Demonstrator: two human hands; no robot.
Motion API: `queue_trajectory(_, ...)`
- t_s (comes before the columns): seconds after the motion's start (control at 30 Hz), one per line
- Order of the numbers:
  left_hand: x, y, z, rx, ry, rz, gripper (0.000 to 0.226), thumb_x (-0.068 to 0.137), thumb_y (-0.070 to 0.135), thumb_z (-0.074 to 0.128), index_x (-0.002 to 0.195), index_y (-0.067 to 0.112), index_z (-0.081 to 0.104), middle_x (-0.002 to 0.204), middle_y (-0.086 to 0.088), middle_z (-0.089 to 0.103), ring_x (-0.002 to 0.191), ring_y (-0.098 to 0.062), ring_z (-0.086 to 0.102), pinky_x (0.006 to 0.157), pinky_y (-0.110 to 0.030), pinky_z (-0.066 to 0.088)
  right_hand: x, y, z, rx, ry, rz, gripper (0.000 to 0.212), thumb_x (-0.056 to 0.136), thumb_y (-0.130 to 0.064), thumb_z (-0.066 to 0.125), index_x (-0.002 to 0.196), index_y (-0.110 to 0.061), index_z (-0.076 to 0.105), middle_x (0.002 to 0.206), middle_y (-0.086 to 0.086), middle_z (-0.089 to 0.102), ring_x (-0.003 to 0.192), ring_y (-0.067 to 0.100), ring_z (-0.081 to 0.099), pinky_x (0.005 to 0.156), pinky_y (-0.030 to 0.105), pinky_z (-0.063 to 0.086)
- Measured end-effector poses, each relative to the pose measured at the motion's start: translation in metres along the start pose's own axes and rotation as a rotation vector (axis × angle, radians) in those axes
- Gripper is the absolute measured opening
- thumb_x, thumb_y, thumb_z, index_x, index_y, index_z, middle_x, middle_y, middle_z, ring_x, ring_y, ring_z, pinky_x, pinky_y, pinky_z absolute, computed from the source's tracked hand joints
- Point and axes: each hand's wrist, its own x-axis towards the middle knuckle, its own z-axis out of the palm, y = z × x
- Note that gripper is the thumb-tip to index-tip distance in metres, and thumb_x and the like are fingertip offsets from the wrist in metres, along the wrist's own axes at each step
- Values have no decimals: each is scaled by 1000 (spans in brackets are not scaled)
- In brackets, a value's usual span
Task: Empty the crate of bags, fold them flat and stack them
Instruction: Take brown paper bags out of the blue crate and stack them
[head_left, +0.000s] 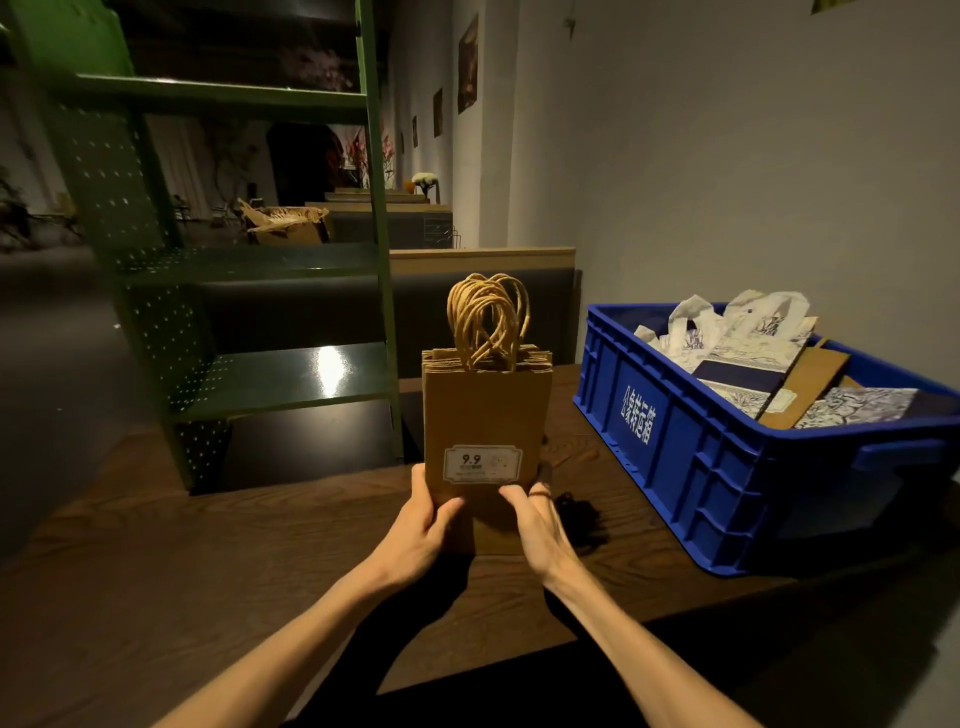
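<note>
- A bundle of flat brown paper bags (485, 415) stood upright on the dark wooden table (156, 545), near its far edge, with their twisted paper handles (487, 319) bunched together above the top; the front bag carried a pale label (482, 463) printed "9.9".
- The left hand (423, 525) gripped the bundle's lower left edge, thumb curled across the front below the label.
- The right hand (535, 517) held the lower right edge the same way, thumb on the front, fingers round the side; a thin band showed on one finger.
- A small dark tangle (579, 512) lay on the table just beside the right hand; what it was could not be told.
- To the right stood a blue plastic crate (691, 467) with white lettering, holding white patterned bags (743, 338) and a brown one (810, 384).
- A green metal shelf unit (234, 270) rose beyond the table at left, and a grey wall (753, 156) ran behind the crate.
</note>
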Motion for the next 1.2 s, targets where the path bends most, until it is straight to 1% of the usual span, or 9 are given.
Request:
queue_trajectory(0.13,-6,0,2,-21,-1,-5,40,105,22,44,133,40,22,133,16,49,123,7,50,101,-16,43,-5,7,3,-17,0,34,71,100,-55,42,156,-13,30,160,9,31,146,22,31,116,34,26)
queue_trajectory(0.3,-14,21,-12,-84,0,-16,41,103,25,51,136,33,28,134,16,49,120,10,51,102,-20,45,-9,-22,-3,24,-64,-20,79,101,-60,35,160,-15,8,166,-3,3,153,14,2,121,30,6)
queue_trajectory(0.37,-17,33,-28,-102,-17,-27,45,101,24,55,138,26,30,134,13,52,120,4,54,98,-21,48,-8,-41,-2,44,-7,-122,76,104,-54,33,159,-8,9,161,-7,12,149,9,10,116,21,11)
queue_trajectory(0.6,-58,56,-96,-53,-45,-154,53,99,19,59,140,26,26,139,4,47,130,-11,48,111,-36,42,-19,-69,40,-103,-108,-306,50,106,-46,32,139,-9,38,138,2,54,130,21,51,101,36,46)
queue_trajectory(0.7,-90,55,-120,-62,29,-196,57,97,8,60,142,22,28,137,3,50,128,-10,51,101,-24,47,-40,-74,72,-129,-182,-369,27,108,-37,32,126,-18,40,125,-5,57,112,10,56,76,15,48)
queue_trajectory(0.83,-123,53,-149,50,156,-106,60,97,9,59,143,21,22,139,2,43,131,-8,46,105,-22,44,-58,-92,116,-47,-218,-414,46,106,-41,33,142,-12,32,147,6,50,134,21,50,109,42,47)
queue_trajectory(0.97,-141,38,-171,163,182,-61,63,101,5,49,149,18,11,135,11,39,131,-9,41,111,-29,39,-73,-47,129,-86,-458,-136,32,106,-21,45,137,-25,43,137,-13,45,124,-4,45,117,19,27)
queue_trajectory(1.07,-156,7,-166,158,174,-136,56,103,10,47,145,22,12,140,6,38,136,-12,39,115,-34,37,-81,-35,153,-193,-451,-108,13,109,-26,35,108,-29,48,115,-17,46,110,-7,44,120,28,22)
queue_trajectory(1.2,-166,-7,-164,77,235,-176,50,103,24,51,141,20,20,137,9,44,125,4,45,114,-35,39,-79,-52,182,-189,-333,-247,68,105,-50,26,158,-13,6,164,1,19,152,22,17,124,47,18)
